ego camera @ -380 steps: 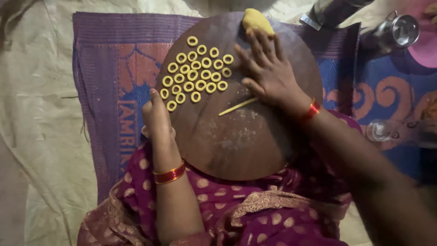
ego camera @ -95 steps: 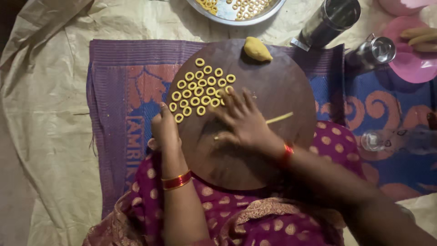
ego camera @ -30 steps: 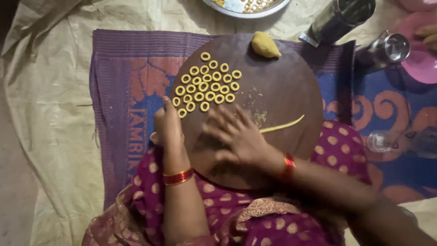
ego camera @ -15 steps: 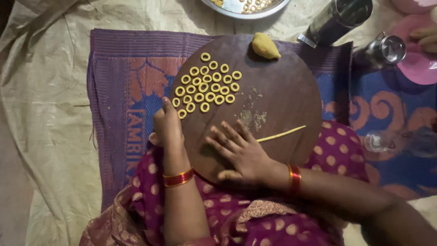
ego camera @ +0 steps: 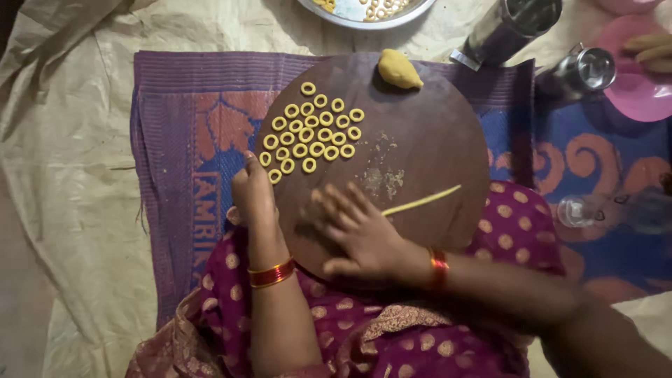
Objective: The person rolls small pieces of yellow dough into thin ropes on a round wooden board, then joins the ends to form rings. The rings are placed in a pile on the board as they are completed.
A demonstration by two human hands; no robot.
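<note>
Flat and open, the right hand point(ego camera: 360, 234) presses on the round board point(ego camera: 427, 147) beside a thin dough strip point(ego camera: 421, 200). Left hand point(ego camera: 253, 190) grips the board's edge near dough rings point(ego camera: 311, 134); shaping the strip into rings seems underway.

Your left hand point(ego camera: 253, 192) sits to the left of your lap, fingers curled loosely together and pointing to the far side, thumb tucked in, the wrist straight. Its forearm runs up from the near edge, nearly vertical in view. Your right hand point(ego camera: 357, 231) lies flat and palm-down, fingers spread and pointing far-left, slightly blurred. Its wrist bends a little, and the forearm stretches away to the near right corner, crossing in front of your body. The two hands lie close, not touching.
</note>
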